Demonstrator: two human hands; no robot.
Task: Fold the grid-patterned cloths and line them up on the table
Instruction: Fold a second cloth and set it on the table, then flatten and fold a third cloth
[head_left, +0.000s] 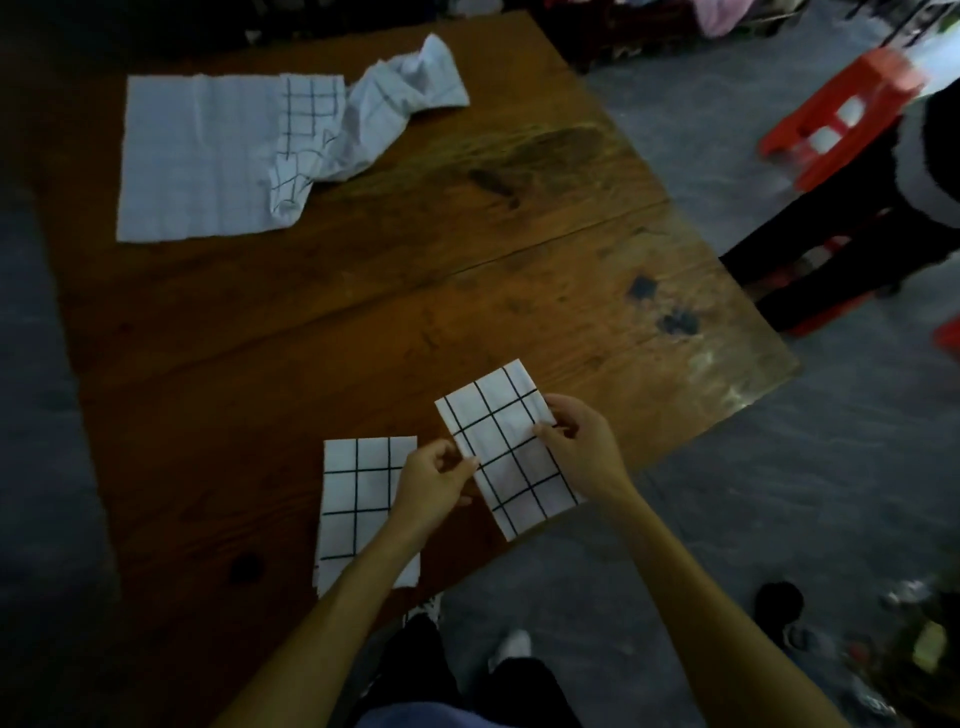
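Note:
A folded white cloth with a black grid (506, 447) is held slanted over the near edge of the wooden table (415, 291). My left hand (434, 480) pinches its left edge, and my right hand (579, 441) pinches its right edge. A second folded grid cloth (358, 499) lies flat on the table just to the left, partly under my left forearm. At the far left lies an unfolded cloth (197, 156) spread flat, with a crumpled cloth (384, 114) bunched over its right side.
A red plastic stool (841, 114) stands on the floor at the right, beside a person in dark clothes (852, 228). Small objects litter the floor at lower right (914, 639). My legs and shoes show below the table's near edge.

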